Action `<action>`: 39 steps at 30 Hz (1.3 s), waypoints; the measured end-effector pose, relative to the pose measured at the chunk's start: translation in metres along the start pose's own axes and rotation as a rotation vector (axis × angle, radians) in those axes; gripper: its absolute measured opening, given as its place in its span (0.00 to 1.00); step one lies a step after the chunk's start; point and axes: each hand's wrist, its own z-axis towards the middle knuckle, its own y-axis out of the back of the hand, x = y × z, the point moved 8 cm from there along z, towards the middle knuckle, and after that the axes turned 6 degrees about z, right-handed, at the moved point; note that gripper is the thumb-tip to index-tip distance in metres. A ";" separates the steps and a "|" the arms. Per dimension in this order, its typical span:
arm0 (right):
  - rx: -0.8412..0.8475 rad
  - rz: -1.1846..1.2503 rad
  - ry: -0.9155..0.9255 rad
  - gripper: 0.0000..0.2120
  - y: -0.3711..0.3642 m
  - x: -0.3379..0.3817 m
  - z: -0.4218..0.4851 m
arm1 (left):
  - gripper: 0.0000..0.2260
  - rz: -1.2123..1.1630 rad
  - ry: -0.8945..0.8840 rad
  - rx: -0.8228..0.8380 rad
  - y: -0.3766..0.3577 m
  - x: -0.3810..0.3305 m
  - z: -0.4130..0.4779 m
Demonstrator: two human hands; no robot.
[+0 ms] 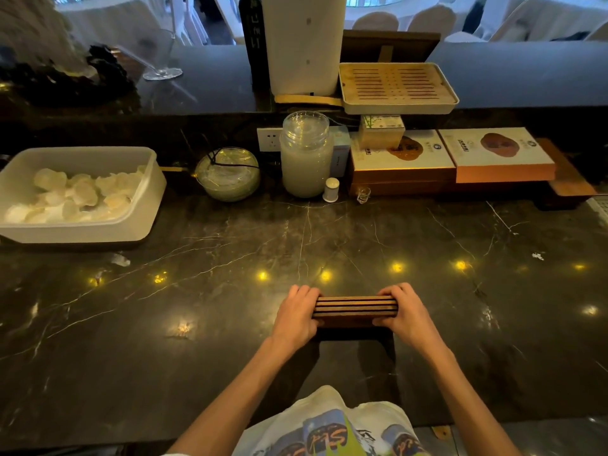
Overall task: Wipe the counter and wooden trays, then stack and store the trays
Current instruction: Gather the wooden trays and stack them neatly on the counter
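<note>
Stack of wooden trays [356, 307] sits on the dark marble counter [230, 245], near its front edge, centred before the person. Left hand [296, 315] clamps the stack's left end and right hand [406, 314] its right end — fingers curled over the top, thumbs at the near side. Edge-on I count four slabs, possibly a thicker fifth at the bottom; cannot tell for sure.

Handling, judged: rigid wood, moderate weight, not fragile, but smooth faces could slide on each other — best gripped at both ends, squeezed inward and kept level.

Other counts: one white tub [79, 195], one lidded glass jar [306, 153], two flat boxes [450, 156], one slatted tray [396, 87] on the upper ledge.
</note>
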 end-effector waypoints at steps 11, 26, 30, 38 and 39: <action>0.046 0.078 -0.060 0.25 0.000 -0.001 -0.003 | 0.21 0.154 0.008 0.078 -0.007 -0.005 0.001; -0.001 -0.646 -0.004 0.27 -0.052 0.060 -0.004 | 0.25 0.326 0.149 0.062 -0.011 -0.014 -0.002; -0.002 -0.599 0.137 0.20 -0.068 0.079 -0.002 | 0.22 0.314 0.106 0.022 -0.010 -0.010 -0.004; -0.014 -0.572 -0.039 0.26 -0.024 0.023 -0.004 | 0.21 0.297 0.012 -0.019 -0.011 -0.009 0.001; -0.012 -0.555 -0.057 0.26 -0.024 0.022 -0.005 | 0.21 0.300 0.012 -0.020 -0.011 -0.009 0.002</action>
